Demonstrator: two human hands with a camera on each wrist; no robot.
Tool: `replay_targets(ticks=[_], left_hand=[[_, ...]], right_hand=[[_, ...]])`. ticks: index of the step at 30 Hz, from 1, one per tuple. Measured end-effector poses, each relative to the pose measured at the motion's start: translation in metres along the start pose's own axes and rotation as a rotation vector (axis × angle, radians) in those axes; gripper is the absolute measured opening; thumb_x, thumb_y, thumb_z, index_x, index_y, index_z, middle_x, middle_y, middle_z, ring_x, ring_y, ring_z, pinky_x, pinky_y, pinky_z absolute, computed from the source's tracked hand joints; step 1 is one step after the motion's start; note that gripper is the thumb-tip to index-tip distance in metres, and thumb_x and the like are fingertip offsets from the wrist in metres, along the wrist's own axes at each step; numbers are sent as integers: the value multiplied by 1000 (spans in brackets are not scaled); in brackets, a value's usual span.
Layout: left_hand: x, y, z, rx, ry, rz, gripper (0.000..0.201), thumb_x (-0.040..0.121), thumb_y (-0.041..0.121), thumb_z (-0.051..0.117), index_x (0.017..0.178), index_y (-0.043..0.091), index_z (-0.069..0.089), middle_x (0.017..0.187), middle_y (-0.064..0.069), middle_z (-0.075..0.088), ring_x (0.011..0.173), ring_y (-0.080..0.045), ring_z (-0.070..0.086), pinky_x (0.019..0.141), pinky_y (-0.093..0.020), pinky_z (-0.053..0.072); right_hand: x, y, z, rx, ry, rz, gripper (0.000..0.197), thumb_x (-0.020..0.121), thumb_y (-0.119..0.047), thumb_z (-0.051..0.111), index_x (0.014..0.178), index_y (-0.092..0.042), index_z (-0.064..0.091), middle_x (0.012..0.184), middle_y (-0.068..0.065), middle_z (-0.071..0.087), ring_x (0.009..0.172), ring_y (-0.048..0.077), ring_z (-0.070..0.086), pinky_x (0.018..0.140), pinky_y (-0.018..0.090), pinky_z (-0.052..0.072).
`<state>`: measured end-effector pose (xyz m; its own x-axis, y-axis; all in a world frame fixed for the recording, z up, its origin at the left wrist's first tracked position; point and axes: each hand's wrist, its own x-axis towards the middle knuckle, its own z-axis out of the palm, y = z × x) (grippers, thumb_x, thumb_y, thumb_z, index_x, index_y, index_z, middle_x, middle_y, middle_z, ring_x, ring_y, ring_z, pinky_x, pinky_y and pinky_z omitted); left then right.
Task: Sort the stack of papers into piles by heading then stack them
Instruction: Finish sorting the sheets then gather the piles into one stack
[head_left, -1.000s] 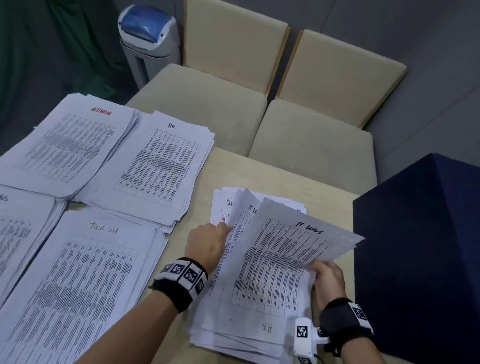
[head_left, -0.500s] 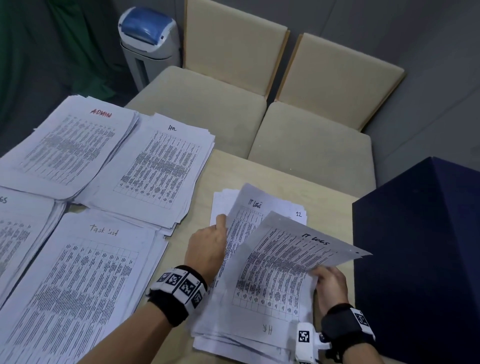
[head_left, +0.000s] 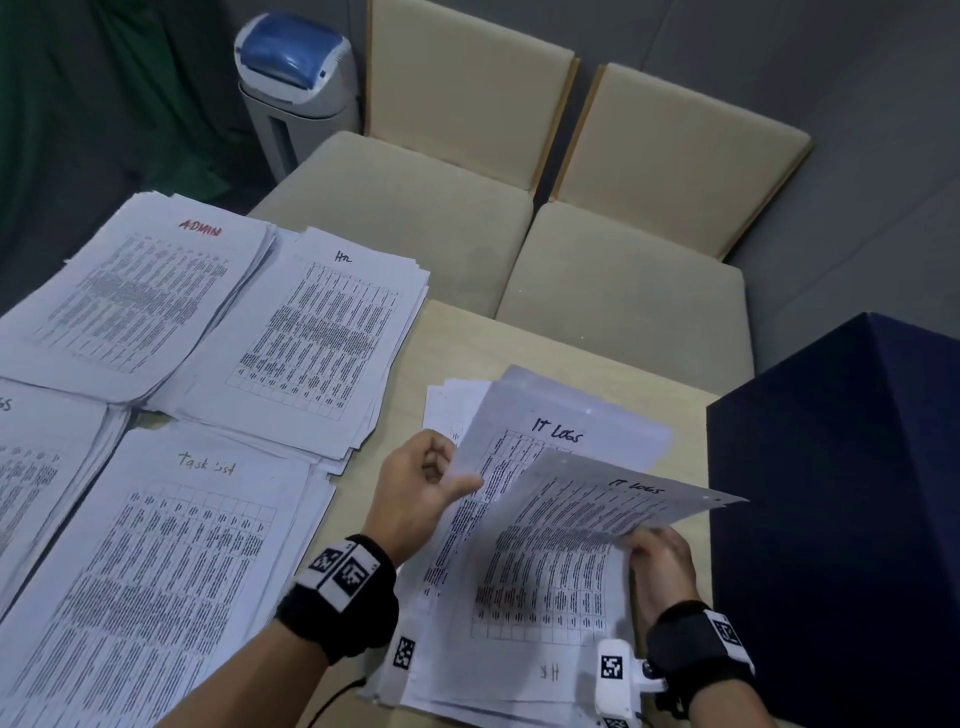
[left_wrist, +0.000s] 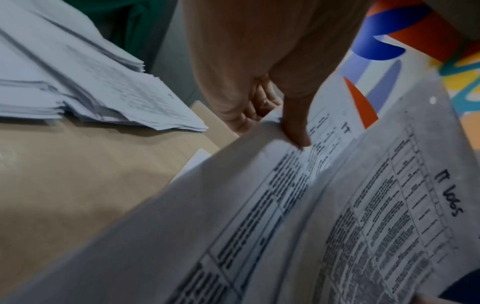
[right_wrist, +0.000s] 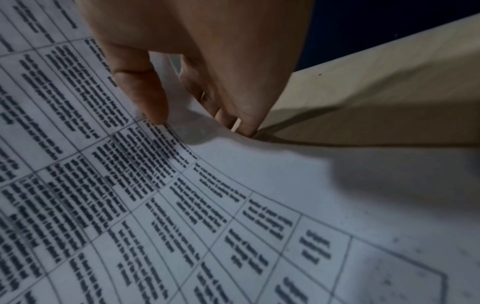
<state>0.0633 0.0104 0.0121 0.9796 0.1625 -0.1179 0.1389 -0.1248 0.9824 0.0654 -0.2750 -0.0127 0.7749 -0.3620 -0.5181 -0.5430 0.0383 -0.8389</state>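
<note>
The left hand (head_left: 421, 491) is pinching the left edge of a white printed sheet headed "IT Logs" (head_left: 524, 431), while the right hand (head_left: 660, 566) is gripping the right edge of a second "IT Logs" sheet (head_left: 582, 551), both lifted above the unsorted paper stack (head_left: 467, 696) lying on the beige tabletop (head_left: 467, 343).

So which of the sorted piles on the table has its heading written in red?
The ADMIN pile, at the far left corner beside the HR pile. Its heading is in red; HR's is black, the Task list pile has a pale brownish one.
</note>
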Motion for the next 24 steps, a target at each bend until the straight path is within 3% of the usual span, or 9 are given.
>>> replay_targets(ticks=[2,6,9,12,15,18,19,21,24], left_hand=[[3,-1,-1,-16,-46,-34,40,67,26,90,76,7,56,63,-10,56,59,-10,50,57,-25,43],[9,-1,7,200,28,30,53,75,33,81,61,14,34,59,4,27,55,-10,23,51,-22,20],[15,-1,11,232,60,52,58,87,48,65,61,11,29,59,3,24,55,-10,22,52,-26,20],[17,0,11,176,25,81,47,98,39,55,62,18,33,58,8,27,54,-7,24,51,-26,22],[19,-3,11,-14,15,22,40,102,27,54,65,16,42,60,10,34,56,-7,30,54,-24,26],[19,-5,11,-218,-8,-54,28,97,22,62,83,-1,60,65,-12,54,61,-19,48,59,-34,40],[19,-5,12,-271,-11,-75,23,96,20,64,86,-1,63,71,-24,60,64,-23,55,61,-38,46],[19,-5,15,-345,-14,-105,18,94,14,66,84,-1,63,81,-40,60,70,-29,59,69,-45,50],[18,-4,18,-395,-1,-133,16,92,10,67,81,-1,63,84,-42,61,74,-35,62,72,-57,54]], right_hand=[[0,-1,1,46,-25,2,23,76,16,55,69,-5,54,76,13,59,83,29,57,85,45,43],[-2,-6,6,83,-35,-6,21,81,16,55,77,-5,51,79,12,59,78,25,57,77,39,44],[2,-4,7,71,19,-31,22,82,12,62,79,-6,49,78,12,58,79,27,57,75,38,44],[4,-2,5,76,27,-58,19,81,9,64,78,-9,56,79,10,65,82,28,60,81,40,47],[0,1,4,150,43,-45,16,81,-2,67,92,-11,60,81,7,64,70,19,57,66,31,46],[-12,-9,7,195,27,-70,20,87,7,58,81,-12,53,59,-2,61,52,12,58,51,22,46],[-17,-14,8,169,-29,-102,21,87,11,55,83,-10,54,61,-2,66,56,12,63,52,19,49],[-25,-23,13,107,-141,-182,28,85,13,58,103,-9,62,89,0,76,83,15,72,71,21,53],[-27,-33,17,92,-234,-238,45,86,5,67,127,-13,58,114,2,74,106,15,70,80,22,56]])
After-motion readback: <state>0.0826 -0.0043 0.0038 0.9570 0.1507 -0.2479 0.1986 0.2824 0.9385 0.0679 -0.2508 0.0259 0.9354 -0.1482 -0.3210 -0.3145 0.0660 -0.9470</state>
